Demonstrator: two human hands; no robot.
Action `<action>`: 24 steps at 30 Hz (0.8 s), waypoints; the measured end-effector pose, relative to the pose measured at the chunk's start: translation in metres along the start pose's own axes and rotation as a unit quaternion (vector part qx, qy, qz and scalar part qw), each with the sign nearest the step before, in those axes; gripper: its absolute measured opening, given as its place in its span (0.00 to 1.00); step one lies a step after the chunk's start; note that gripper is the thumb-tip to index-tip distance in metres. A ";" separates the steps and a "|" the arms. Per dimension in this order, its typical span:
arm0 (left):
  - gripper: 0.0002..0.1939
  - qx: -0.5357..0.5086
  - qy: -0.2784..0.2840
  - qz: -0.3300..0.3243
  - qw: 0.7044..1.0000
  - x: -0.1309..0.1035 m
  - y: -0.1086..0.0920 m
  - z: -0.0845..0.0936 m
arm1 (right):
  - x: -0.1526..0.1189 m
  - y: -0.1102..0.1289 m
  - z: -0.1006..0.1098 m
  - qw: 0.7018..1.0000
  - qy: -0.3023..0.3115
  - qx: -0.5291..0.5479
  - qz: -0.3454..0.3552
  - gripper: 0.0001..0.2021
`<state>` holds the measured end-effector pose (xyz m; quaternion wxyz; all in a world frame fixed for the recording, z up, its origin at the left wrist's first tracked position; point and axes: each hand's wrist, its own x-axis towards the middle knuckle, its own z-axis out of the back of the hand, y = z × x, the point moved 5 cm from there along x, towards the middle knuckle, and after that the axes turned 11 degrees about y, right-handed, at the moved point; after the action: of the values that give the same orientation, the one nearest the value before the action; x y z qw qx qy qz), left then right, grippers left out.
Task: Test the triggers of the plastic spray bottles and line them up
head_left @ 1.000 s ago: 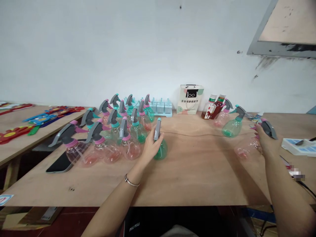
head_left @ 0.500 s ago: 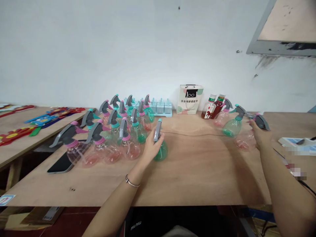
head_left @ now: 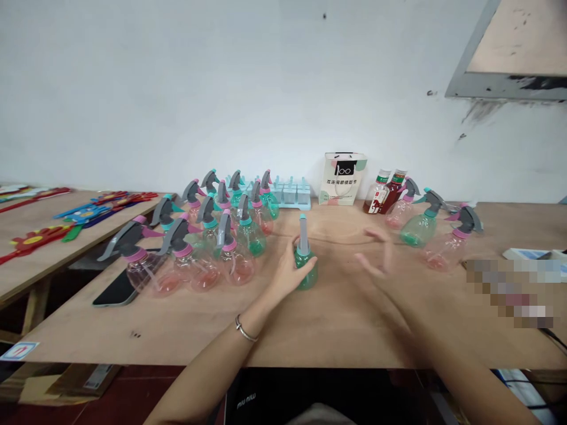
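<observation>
My left hand (head_left: 293, 267) is wrapped round a green spray bottle (head_left: 306, 273) that stands upright near the middle of the table. To its right, my right hand (head_left: 376, 252) is blurred by motion, with fingers apart and nothing between them. Several pink and green spray bottles (head_left: 237, 264) stand grouped on the left side. Over at the right stand a pink spray bottle (head_left: 444, 248), a green one (head_left: 419, 227) and another pink one (head_left: 401, 211) behind.
A phone (head_left: 116, 289) lies by the left bottles. Along the wall are a pale blue mould tray (head_left: 290, 198), a paper bag (head_left: 342, 180) and dark red bottles (head_left: 381, 195). Colourful hand-shaped items (head_left: 88, 212) lie on the left table (head_left: 18, 274).
My right hand has let go of the right-hand pink bottle and moved left, fingers apart. The green bottle in my left hand has shifted right, my grip now round its body.
</observation>
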<state>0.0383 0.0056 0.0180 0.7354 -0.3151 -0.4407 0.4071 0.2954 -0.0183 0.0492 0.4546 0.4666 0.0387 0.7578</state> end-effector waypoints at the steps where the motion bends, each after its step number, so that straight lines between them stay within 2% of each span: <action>1: 0.34 -0.001 0.005 -0.007 1.000 -0.003 -0.002 -0.007 | 0.006 0.018 -0.024 0.997 0.053 0.057 0.005 0.33; 3: 0.38 0.009 0.024 -0.033 0.999 -0.011 -0.007 -0.020 | 0.017 0.044 -0.061 0.980 0.133 0.145 0.000 0.42; 5: 0.40 0.037 0.051 -0.070 0.996 -0.018 -0.012 -0.034 | 0.027 0.058 -0.082 0.964 0.173 0.203 0.003 0.45; 8: 0.43 0.115 0.089 -0.110 0.983 -0.030 -0.019 -0.046 | 0.037 0.062 -0.091 0.944 0.195 0.266 0.003 0.32; 11: 0.47 0.203 0.122 -0.145 0.961 -0.041 -0.027 -0.042 | 0.040 0.058 -0.088 0.926 0.205 0.317 -0.010 0.21; 13: 0.43 0.235 0.093 -0.173 0.952 -0.046 -0.035 -0.023 | 0.040 0.055 -0.084 0.917 0.207 0.340 -0.026 0.18; 14: 0.39 0.244 0.047 -0.187 0.950 -0.049 -0.038 -0.007 | 0.040 0.054 -0.081 0.912 0.205 0.354 -0.037 0.17; 16: 0.33 0.260 -0.106 -0.205 0.938 -0.057 -0.043 0.034 | 0.042 0.053 -0.076 0.895 0.196 0.397 -0.061 0.15; 17: 0.33 0.268 -0.193 -0.204 0.922 -0.062 -0.042 0.054 | 0.043 0.054 -0.074 0.882 0.191 0.424 -0.072 0.15; 19: 0.34 0.267 -0.317 -0.165 0.895 -0.070 -0.031 0.090 | 0.047 0.059 -0.069 0.852 0.184 0.481 -0.093 0.14; 21: 0.37 0.247 -0.351 -0.098 0.898 -0.071 -0.010 0.113 | 0.051 0.065 -0.064 0.818 0.181 0.533 -0.117 0.15; 24: 0.41 0.195 -0.319 -0.007 0.927 -0.065 0.024 0.126 | 0.056 0.076 -0.056 0.780 0.169 0.584 -0.150 0.10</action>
<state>-0.1016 -0.0275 0.0251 0.6059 -0.0160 -0.5656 0.5592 0.1965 -0.0018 0.0919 0.1890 0.4954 0.6195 0.5789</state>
